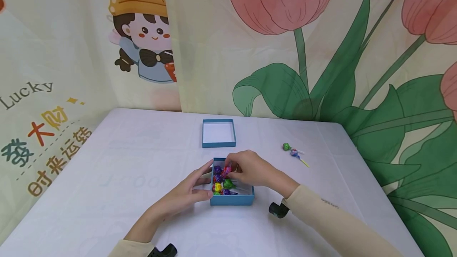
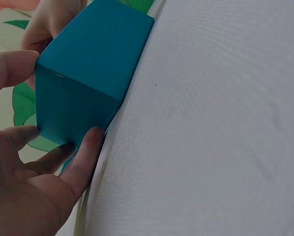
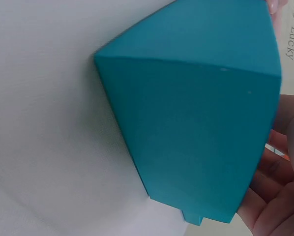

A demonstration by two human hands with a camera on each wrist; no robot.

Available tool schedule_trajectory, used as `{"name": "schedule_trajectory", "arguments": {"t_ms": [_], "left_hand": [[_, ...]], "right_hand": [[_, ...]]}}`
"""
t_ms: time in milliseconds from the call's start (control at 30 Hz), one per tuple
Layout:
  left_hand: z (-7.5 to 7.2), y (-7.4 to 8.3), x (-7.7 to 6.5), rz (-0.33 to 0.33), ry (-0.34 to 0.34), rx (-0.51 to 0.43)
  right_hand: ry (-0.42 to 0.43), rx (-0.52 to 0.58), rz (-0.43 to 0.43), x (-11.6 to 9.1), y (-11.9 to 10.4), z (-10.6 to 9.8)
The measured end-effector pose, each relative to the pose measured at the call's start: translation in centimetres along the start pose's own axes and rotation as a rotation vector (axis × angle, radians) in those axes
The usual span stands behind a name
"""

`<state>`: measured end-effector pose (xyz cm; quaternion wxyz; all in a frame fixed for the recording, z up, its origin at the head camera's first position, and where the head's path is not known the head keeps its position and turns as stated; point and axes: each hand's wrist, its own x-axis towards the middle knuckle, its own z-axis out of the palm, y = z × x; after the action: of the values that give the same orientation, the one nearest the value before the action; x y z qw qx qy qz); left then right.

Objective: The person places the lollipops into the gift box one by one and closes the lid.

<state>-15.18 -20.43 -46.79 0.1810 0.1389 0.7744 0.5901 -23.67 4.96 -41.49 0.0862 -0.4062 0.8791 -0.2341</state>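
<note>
A blue box (image 1: pixel 232 200) holds several wrapped lollipops, among them a green lollipop (image 1: pixel 227 184) and a yellow one (image 1: pixel 217 187). My right hand (image 1: pixel 251 167) reaches over the box and pinches a red-and-pink lollipop (image 1: pixel 226 171) at its left side. My left hand (image 1: pixel 187 191) lies along the box's left wall, fingers extended and thumb at the front corner. In the left wrist view, the left fingertips (image 2: pixel 94 135) touch the blue wall. The right wrist view shows the box from outside, with the right hand (image 3: pixel 279 191) beyond its rim; the pinched lollipop is hidden there.
Behind the box, a blue-edged lid (image 1: pixel 219 145) lies with its white inside up. On the right of the white table (image 1: pixel 143 150) are two loose lollipops, one green (image 1: pixel 286 146) and one blue-and-purple (image 1: pixel 294 153). A printed cloth (image 1: pixel 203 50) hangs behind the table.
</note>
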Motion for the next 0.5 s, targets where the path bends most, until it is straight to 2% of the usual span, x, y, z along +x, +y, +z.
{"name": "schedule_trajectory", "arguments": {"t_ms": [500], "left_hand": [[0.0,-0.07,0.07,-0.011,0.001,0.001]], "right_hand": [[-0.028,-0.079,-0.007,0.33,0.04,0.91]]}}
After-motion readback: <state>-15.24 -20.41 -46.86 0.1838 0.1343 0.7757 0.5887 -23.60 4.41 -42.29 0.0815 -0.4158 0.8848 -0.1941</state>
